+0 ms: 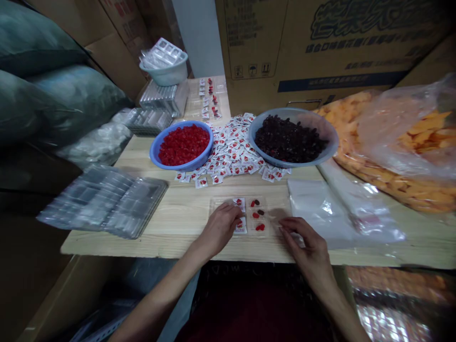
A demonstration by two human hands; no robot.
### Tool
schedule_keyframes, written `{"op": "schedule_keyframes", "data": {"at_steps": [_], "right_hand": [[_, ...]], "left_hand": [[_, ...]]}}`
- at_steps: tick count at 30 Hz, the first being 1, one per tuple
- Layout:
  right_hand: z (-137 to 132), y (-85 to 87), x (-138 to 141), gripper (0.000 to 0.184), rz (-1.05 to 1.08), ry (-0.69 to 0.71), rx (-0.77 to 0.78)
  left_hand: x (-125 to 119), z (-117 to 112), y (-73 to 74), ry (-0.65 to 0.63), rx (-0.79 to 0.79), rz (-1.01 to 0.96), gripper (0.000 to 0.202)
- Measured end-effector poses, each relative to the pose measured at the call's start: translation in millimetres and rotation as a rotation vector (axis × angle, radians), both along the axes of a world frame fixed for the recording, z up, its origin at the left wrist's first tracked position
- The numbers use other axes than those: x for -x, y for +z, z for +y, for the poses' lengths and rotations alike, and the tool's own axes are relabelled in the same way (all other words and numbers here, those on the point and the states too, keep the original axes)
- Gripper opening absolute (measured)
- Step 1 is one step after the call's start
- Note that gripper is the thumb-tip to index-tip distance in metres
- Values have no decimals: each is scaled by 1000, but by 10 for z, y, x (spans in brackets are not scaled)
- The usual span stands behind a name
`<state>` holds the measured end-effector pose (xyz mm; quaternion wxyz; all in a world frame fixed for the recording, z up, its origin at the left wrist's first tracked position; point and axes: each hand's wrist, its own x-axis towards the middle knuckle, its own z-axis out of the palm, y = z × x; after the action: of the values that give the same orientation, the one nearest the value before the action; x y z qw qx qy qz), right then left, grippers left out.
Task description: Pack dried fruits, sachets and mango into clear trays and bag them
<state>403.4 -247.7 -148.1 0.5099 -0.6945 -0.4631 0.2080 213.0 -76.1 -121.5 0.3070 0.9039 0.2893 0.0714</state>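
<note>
A clear plastic tray (265,199) lies near the table's front edge, with small white sachets (241,225) in its middle. Red and dark pieces (261,213) sit in its right-hand compartments. My left hand (221,224) is over the tray's left part, fingers curled together beside the sachets; what they hold, if anything, is hidden. To the right of the tray, my right hand (309,247) has thumb and forefinger closed near a see-through plastic edge. I cannot make out what is between them.
A blue bowl of red pieces (181,165), a heap of sachets (231,147) and a bowl of dark pieces (295,162) stand behind. Stacked clear trays (138,204) lie left; plastic bags (317,204) and a bag of orange pieces (384,185) lie right.
</note>
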Motion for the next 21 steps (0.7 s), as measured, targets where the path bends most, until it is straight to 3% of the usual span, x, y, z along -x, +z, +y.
{"op": "schedule_keyframes", "data": {"at_steps": [3, 8, 11, 14, 18, 19, 21], "right_hand": [[-83, 2, -4, 14, -20, 3, 1], [-58, 38, 15, 15, -61, 2, -36], [-12, 146, -252, 18, -170, -38, -99], [-90, 413, -894, 20, -326, -276, -173], [-248, 837, -2077, 25, -486, -704, -297], [-239, 917, -2368, 26, -522, -739, -255], [-133, 1030, -2894, 20, -538, -687, -32]], "left_hand": [[42, -82, -62, 3, -109, -24, 13], [102, -164, -149, -9, -150, -26, 14], [123, -153, -191, 19, -194, -96, 17], [217, -92, -172, 66, -223, -212, 20], [431, 22, -155, 162, -250, -269, 22], [472, 42, -171, 187, -243, -264, 22], [512, 58, -226, 248, -212, -257, 24]]}}
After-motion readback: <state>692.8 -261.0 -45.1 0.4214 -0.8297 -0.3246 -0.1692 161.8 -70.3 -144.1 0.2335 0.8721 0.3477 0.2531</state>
